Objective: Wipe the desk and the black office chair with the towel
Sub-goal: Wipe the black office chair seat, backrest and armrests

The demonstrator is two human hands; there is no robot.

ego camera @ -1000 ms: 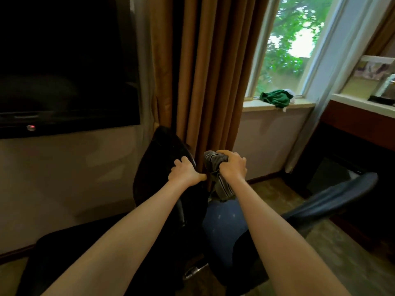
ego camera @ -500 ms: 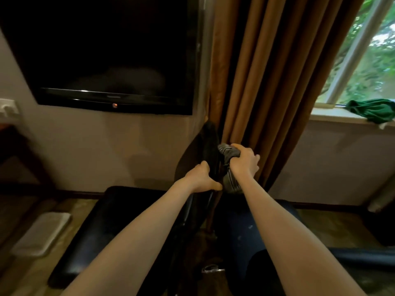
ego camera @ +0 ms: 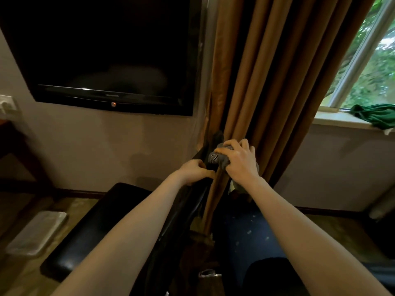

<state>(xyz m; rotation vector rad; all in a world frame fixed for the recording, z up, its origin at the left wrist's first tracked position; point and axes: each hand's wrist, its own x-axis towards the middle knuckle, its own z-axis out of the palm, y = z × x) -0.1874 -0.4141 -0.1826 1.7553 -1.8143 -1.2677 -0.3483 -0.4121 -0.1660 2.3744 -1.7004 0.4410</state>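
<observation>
Grey bunched cloth towel (ego camera: 217, 160) sits clenched in the right hand (ego camera: 240, 162) at the top edge of the black leather office chair (ego camera: 181, 216) — the left hand (ego camera: 195, 171) grips that edge. Chair-wiping step; next, probably, drag the towel down the backrest.

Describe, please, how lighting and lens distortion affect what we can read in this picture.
Head view: the window is the bright spot, its foliage smeared; the black chair sinks into shadow, edges hard to trace; the wide lens bows the television frame; the towel in the right hand is legible.
</observation>
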